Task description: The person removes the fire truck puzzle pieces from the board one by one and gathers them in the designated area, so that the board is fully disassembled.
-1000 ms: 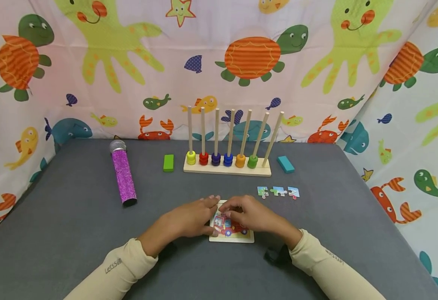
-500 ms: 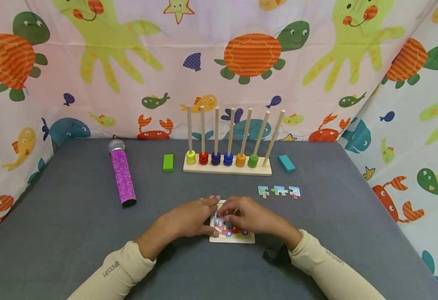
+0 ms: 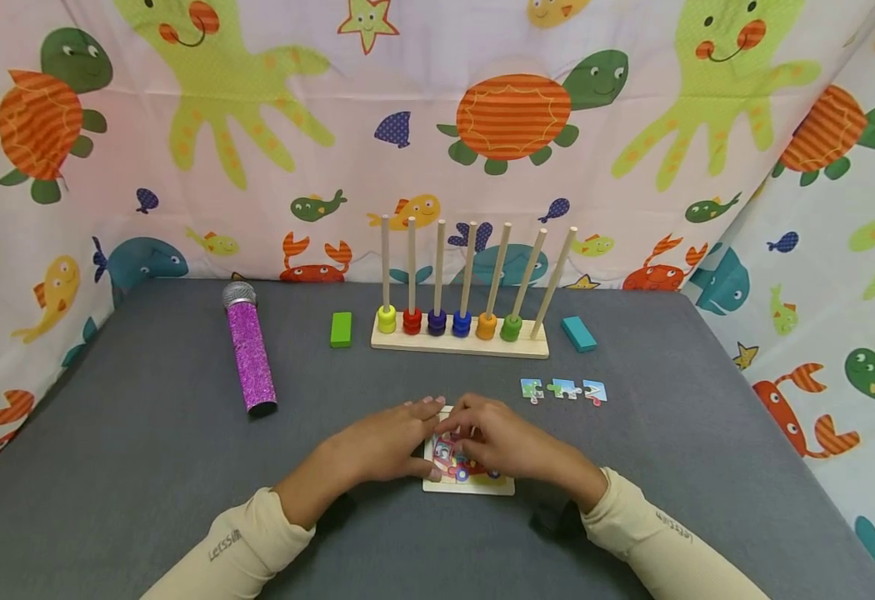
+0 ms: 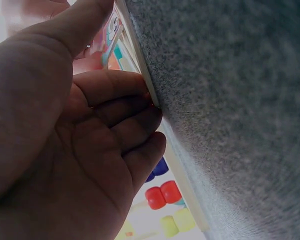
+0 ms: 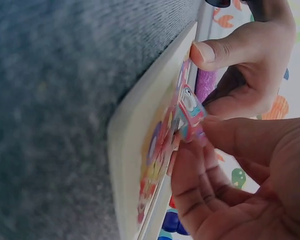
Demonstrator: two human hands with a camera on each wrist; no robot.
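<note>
A small wooden jigsaw board [image 3: 475, 490] with a red cartoon vehicle picture lies on the grey table in front of the person. The left hand [image 3: 385, 443] rests along its left side, thumb on the frame near the lower corner and fingers at the upper corner. Over the middle of the board, the right hand [image 3: 505, 440] pinches a jigsaw piece [image 5: 191, 105] with a printed eye between thumb and fingers. That piece stands tilted against the picture in the right wrist view. The right hand covers part of the picture in the head view.
Three loose jigsaw pieces [image 3: 563, 389] lie in a row to the right of the board. Behind stands a wooden peg rack [image 3: 460, 345] with coloured rings, between a green block [image 3: 341, 330] and a teal block [image 3: 578, 334]. A glittery purple microphone [image 3: 252, 358] lies left.
The head view has shifted slightly. The left hand keeps its place on the board, while the right fingers have moved only a little over the picture.
</note>
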